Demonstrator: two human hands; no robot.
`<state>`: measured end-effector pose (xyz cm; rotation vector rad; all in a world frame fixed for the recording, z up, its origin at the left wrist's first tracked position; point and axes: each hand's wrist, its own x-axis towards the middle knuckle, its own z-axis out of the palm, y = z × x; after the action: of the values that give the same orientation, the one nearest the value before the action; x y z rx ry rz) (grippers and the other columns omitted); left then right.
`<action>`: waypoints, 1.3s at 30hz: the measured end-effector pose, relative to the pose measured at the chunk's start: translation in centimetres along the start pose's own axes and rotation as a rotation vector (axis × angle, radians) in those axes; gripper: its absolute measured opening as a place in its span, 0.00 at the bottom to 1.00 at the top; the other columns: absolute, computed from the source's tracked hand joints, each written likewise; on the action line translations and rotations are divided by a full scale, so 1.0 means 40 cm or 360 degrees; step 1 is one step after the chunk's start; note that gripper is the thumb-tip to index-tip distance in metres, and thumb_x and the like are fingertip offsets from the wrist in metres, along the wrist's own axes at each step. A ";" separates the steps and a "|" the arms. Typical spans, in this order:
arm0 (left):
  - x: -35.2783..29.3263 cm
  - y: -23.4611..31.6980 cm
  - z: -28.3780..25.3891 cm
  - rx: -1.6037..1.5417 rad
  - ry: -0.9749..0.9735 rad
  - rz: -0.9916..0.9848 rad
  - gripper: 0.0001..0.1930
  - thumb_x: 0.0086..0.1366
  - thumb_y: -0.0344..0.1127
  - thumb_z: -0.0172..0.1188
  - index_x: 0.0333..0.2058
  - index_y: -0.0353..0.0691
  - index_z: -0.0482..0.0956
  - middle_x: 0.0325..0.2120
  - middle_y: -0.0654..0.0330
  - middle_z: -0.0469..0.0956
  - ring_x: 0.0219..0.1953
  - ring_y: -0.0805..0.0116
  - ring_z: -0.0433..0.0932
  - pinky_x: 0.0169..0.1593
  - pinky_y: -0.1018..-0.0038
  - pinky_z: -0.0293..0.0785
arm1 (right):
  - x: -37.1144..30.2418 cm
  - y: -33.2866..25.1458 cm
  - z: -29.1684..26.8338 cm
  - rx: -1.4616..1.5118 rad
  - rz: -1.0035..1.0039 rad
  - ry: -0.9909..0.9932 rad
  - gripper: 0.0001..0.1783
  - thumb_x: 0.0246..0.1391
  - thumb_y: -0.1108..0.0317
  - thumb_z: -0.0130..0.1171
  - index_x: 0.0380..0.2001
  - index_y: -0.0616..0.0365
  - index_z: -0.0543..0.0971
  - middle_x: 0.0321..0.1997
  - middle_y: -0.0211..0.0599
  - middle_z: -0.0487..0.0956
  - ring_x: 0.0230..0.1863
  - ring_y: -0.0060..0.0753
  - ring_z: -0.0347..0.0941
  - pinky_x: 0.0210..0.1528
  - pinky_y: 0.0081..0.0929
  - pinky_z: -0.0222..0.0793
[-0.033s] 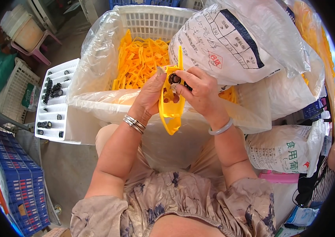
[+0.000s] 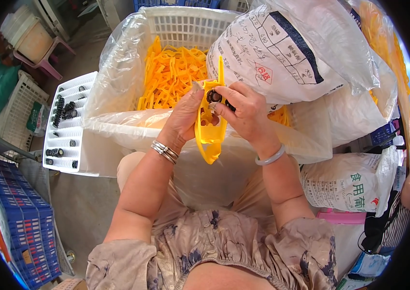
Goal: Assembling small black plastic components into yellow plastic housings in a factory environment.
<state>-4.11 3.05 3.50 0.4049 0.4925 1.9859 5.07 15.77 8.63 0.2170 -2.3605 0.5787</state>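
Observation:
My left hand (image 2: 185,113) grips a long yellow plastic part (image 2: 210,140) by its left edge and holds it upright over my lap. It has a pointed top and an opening lower down, where some fingertips show. My right hand (image 2: 243,108) pinches a small black round part (image 2: 213,96) against the yellow part's upper middle. A second black round part (image 2: 230,105) is tucked under the right fingers, mostly hidden. Behind my hands, a plastic-lined white crate (image 2: 180,34) holds a heap of yellow plastic pieces (image 2: 173,72).
Left of the crate, a white ribbed tray (image 2: 64,133) carries black round parts, some stacked. A large white sack (image 2: 267,53) leans over the crate's right side. A smaller printed sack (image 2: 345,181) stands at the right. Blue crates (image 2: 21,217) are stacked at the lower left.

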 end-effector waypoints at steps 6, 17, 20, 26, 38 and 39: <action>-0.001 -0.002 0.013 0.0091 0.0025 0.0035 0.21 0.59 0.48 0.52 0.48 0.46 0.63 0.33 0.66 0.72 0.28 0.77 0.73 0.27 0.78 0.72 | 0.001 -0.001 0.002 -0.0035 -0.0042 -0.0017 0.15 0.36 0.73 0.62 0.33 0.62 0.76 0.26 0.36 0.73 0.23 0.34 0.71 0.25 0.25 0.67; -0.004 -0.006 0.019 0.0174 0.0007 0.0124 0.23 0.60 0.48 0.52 0.51 0.46 0.62 0.34 0.66 0.71 0.28 0.79 0.71 0.28 0.82 0.70 | -0.007 -0.005 0.014 -0.0015 -0.0064 0.0168 0.14 0.37 0.74 0.61 0.32 0.65 0.75 0.28 0.41 0.75 0.26 0.38 0.73 0.28 0.27 0.69; -0.001 -0.003 0.033 0.0173 -0.0030 0.0127 0.24 0.60 0.49 0.51 0.52 0.46 0.61 0.33 0.66 0.71 0.26 0.81 0.68 0.26 0.84 0.66 | -0.007 -0.002 0.020 -0.0056 -0.0102 0.0224 0.13 0.37 0.72 0.61 0.30 0.63 0.75 0.26 0.39 0.74 0.25 0.37 0.72 0.26 0.28 0.68; 0.001 -0.001 0.029 0.0276 0.0081 0.0152 0.23 0.61 0.47 0.50 0.52 0.46 0.63 0.31 0.68 0.70 0.23 0.82 0.65 0.24 0.86 0.63 | 0.000 -0.018 -0.002 -0.0226 -0.0053 0.0116 0.13 0.35 0.73 0.62 0.30 0.64 0.75 0.26 0.39 0.75 0.24 0.37 0.72 0.25 0.27 0.68; -0.005 -0.008 0.036 0.0368 0.0101 0.0218 0.19 0.61 0.45 0.51 0.48 0.44 0.66 0.29 0.68 0.70 0.24 0.82 0.66 0.26 0.85 0.66 | 0.001 -0.037 -0.008 -0.0311 -0.0051 0.0056 0.12 0.36 0.72 0.62 0.29 0.63 0.75 0.27 0.37 0.74 0.23 0.37 0.72 0.24 0.27 0.67; -0.006 -0.006 0.039 0.0369 0.0092 0.0220 0.19 0.62 0.45 0.50 0.48 0.44 0.66 0.30 0.68 0.70 0.24 0.82 0.67 0.27 0.85 0.66 | 0.000 -0.038 -0.006 -0.0282 -0.0051 0.0104 0.13 0.35 0.72 0.62 0.29 0.63 0.75 0.27 0.37 0.74 0.23 0.37 0.72 0.24 0.27 0.67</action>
<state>-3.08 3.17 4.70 0.5390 0.7534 2.0849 5.67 14.54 9.33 0.1529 -2.3245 0.3532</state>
